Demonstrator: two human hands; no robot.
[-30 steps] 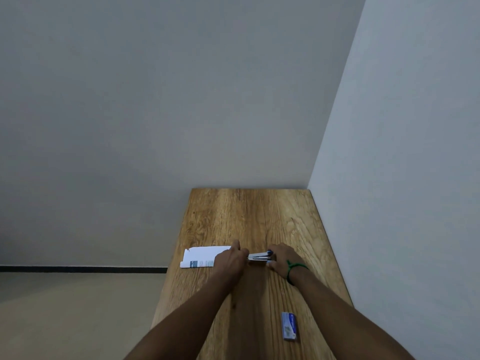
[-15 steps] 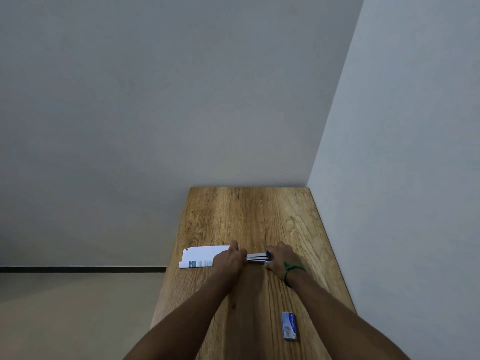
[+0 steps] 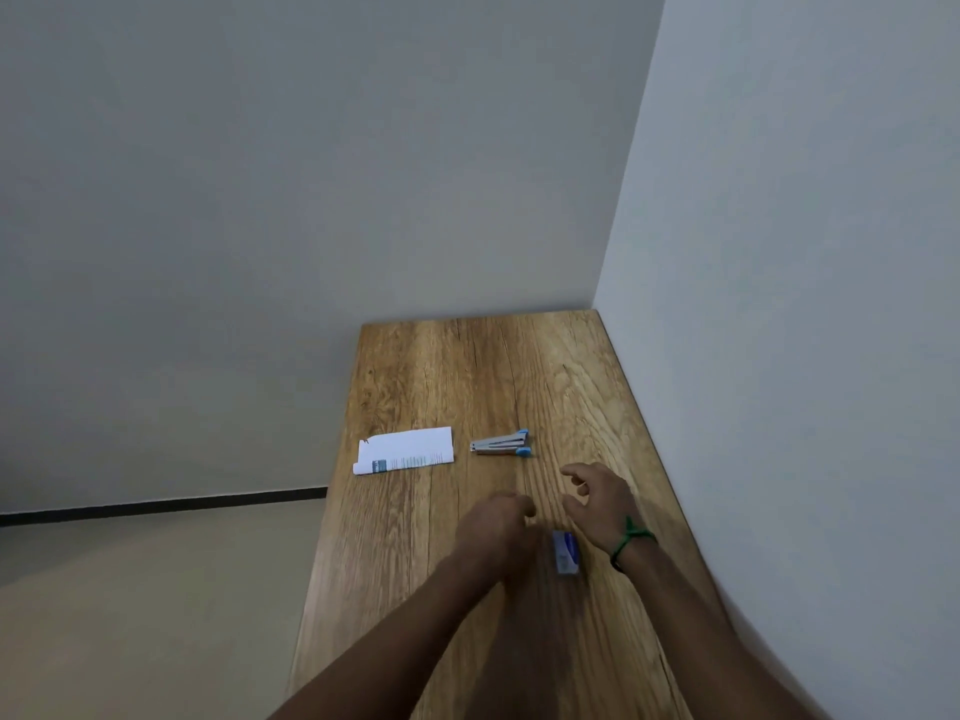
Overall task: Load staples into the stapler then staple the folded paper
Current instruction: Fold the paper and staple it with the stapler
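Wood-grain table point(image 3: 483, 366), both forearms cut off at the bottom edge. Motion blur on the left hand point(image 3: 496, 527): back of hand faces the camera, fingers tucked under, so can't tell if it's clenched or grasping anything. Staple box point(image 3: 565, 552) is blurred too, label unreadable, lying between the two wrists. Can't tell whether the left hand touches it.

Right hand point(image 3: 597, 504), green band point(image 3: 629, 540) on the wrist, is released: fingers loosely curled, spread, holding nothing, just beyond the box.

Stapler point(image 3: 500, 443) lies alone on the table, closed, blue ends to the right, just right of the folded paper point(image 3: 404, 451), small gap between them.

Delta vs half a second ago: both hands were on the stapler, now both are off it and back near the box.
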